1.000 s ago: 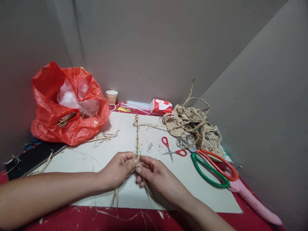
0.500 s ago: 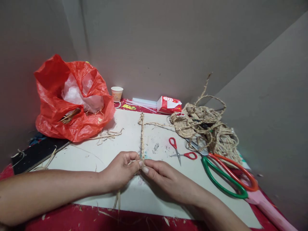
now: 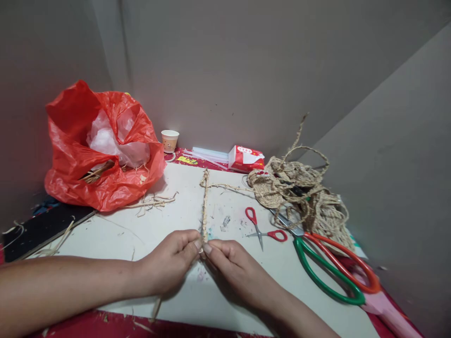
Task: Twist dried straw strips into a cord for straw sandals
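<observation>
A thin braided straw cord point(image 3: 205, 206) runs down the middle of the white board point(image 3: 176, 277), its near end pinched between my two hands. My left hand point(image 3: 174, 256) is closed, thumb and forefinger pressed on the cord's end. From the other side my right hand point(image 3: 234, 265) grips the same end, its thumb almost meeting the left thumb. Loose straw strands point(image 3: 157, 307) hang below my left wrist. The exact strands between the fingertips are hidden. At the far end the cord meets a side strand leading right to a heap of braided cord point(image 3: 299, 173).
Small red-handled scissors point(image 3: 260, 231) lie open right of the cord. Large shears point(image 3: 331, 267) with green and orange handles lie further right. A red plastic bag point(image 3: 116, 192) sits at left, near a paper cup point(image 3: 169, 141). A tissue pack point(image 3: 246, 158) stands at the back.
Both hands have drawn closer together on the cord's end and sit slightly lower in view. The whole scene has shifted a little down with the camera.
</observation>
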`<state>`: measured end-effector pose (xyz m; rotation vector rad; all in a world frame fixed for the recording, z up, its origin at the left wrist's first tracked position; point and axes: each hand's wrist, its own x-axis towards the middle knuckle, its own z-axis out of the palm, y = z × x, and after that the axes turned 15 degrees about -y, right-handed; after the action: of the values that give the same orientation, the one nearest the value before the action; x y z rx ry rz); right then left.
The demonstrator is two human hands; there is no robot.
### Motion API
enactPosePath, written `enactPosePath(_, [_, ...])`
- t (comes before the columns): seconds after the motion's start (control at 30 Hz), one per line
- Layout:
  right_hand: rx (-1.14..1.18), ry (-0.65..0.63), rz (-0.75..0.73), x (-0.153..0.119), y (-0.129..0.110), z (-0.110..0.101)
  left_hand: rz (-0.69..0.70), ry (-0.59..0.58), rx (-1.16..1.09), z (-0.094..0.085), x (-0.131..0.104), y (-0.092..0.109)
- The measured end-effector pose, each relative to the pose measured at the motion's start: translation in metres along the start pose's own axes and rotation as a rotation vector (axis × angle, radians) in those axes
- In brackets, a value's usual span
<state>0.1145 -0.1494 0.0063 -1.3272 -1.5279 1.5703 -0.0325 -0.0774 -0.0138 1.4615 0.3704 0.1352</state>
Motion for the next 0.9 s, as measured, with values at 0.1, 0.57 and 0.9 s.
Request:
enactPosePath(0.1, [0.029,0.029,-0.046,0.0,-0.001,0.005,-0.05,-0.046,0.208,-0.005,-0.004,0.006])
enactPosePath(0.57, [0.302,0.201,0.025,0.002,0.018,0.021,0.018,-0.105,1.508,0.0,-0.021,0.016])
enactPosePath(0.9, [0.434,0.251,0.076,0.004,0.023,0.032,0.156,-0.244,1.707,0.024,-0.031,0.005])
